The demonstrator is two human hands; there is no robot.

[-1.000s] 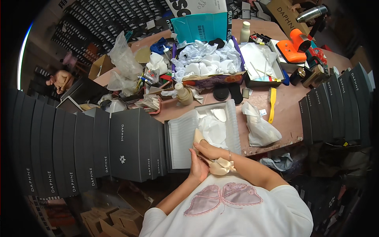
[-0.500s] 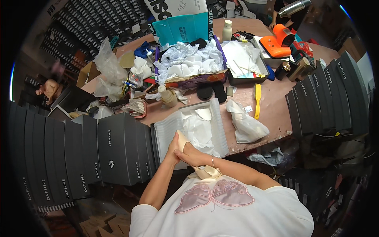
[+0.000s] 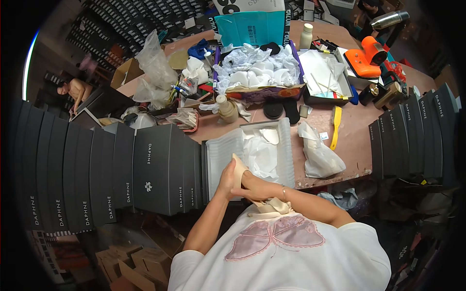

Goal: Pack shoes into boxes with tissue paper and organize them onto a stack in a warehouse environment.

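Observation:
A cream pointed shoe (image 3: 238, 166) is between my hands, its toe tilted up and away from me. My left hand (image 3: 225, 183) is wrapped round the shoe's left side. Against its opening, my right hand (image 3: 256, 187) is closed on the shoe, with some fingers hidden. A cream satin ribbon (image 3: 273, 206) hangs below my right wrist, in front of my shirt; whether it joins the shoe is hidden. Just beyond my hands lies an open shoe box (image 3: 285, 140), lined with translucent foam sheet (image 3: 224, 143) and white tissue paper (image 3: 262, 157).
Stacked dark shoe boxes line the left (image 3: 160, 169) and right (image 3: 405, 140). A white plastic-wrapped bundle (image 3: 320, 157) and yellow brush (image 3: 336, 127) lie right of the open box. Behind stand a pump bottle (image 3: 225, 108), a carton of crumpled white paper (image 3: 262, 92) and an orange tool (image 3: 365, 60).
The whole view has shifted, so the table sits further right in the picture. Both hands still hold the shoe, which now points more upward; the ribbon has sunk lower against the shirt.

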